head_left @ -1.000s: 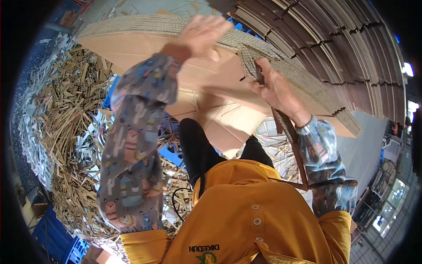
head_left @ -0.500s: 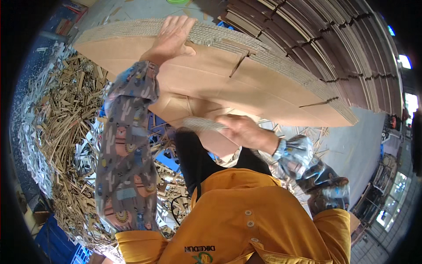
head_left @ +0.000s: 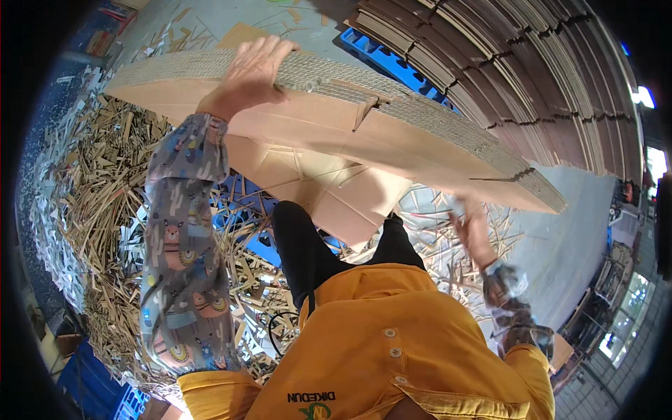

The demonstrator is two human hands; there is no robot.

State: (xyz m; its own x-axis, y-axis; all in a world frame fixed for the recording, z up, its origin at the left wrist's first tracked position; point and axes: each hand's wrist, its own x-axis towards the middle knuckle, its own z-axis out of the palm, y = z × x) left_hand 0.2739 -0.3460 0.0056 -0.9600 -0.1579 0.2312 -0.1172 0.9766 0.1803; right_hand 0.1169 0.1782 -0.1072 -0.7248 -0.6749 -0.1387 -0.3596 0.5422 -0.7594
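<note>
My left hand [head_left: 250,73] lies flat on top of a thick stack of brown corrugated cardboard sheets [head_left: 392,129], fingers spread over its upper edge. The stack stands on edge in front of me and runs from upper left to right. My right hand [head_left: 470,227] is off the stack, low at the right below its edge, blurred, with nothing visible in it. Loose cardboard flaps [head_left: 329,192] hang below the stack near my legs.
A deep litter of cardboard strips [head_left: 84,210] covers the floor at left and under my feet. A blue pallet [head_left: 392,59] lies beyond the stack. Tall piles of flat cardboard sheets [head_left: 532,70] fill the upper right. Bare grey floor [head_left: 581,245] shows at right.
My right hand left the stack's edge, passed under the cardboard, and swung down to the right. My left hand stayed on top of the stack.
</note>
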